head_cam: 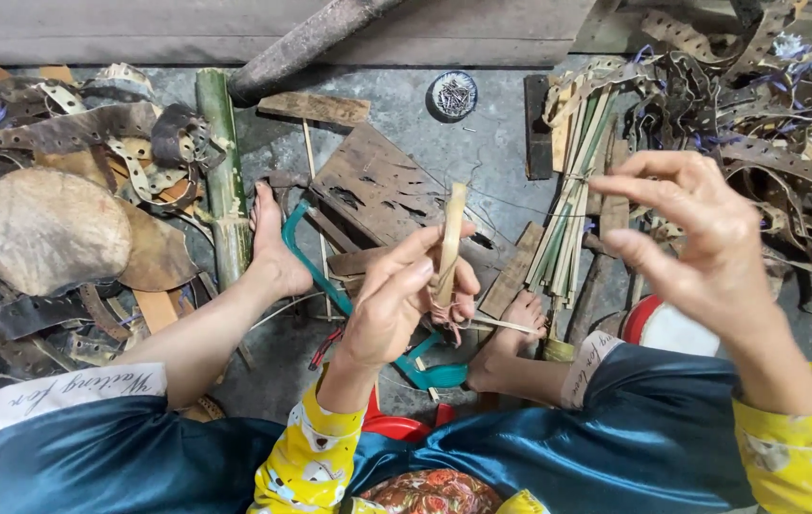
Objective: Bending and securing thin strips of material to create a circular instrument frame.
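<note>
Two hands work above a cluttered floor (482, 152). The left hand (396, 305) has its fingers (425, 271) pinched round a pale bamboo strip (450, 238), held upright. The right hand (701, 243) hovers apart to the side, fingers (634, 186) loosely spread, holding nothing that can be made out. Below the left fingers lie a teal saw frame (315, 271) and two bare feet. Between the hands a bundle of bamboo slats (572, 205) rests on worn boards (377, 186). Beyond the fingertips sits a small tin of nails (453, 95); perforated scrap strips (767, 105) crowd both sides.
</note>
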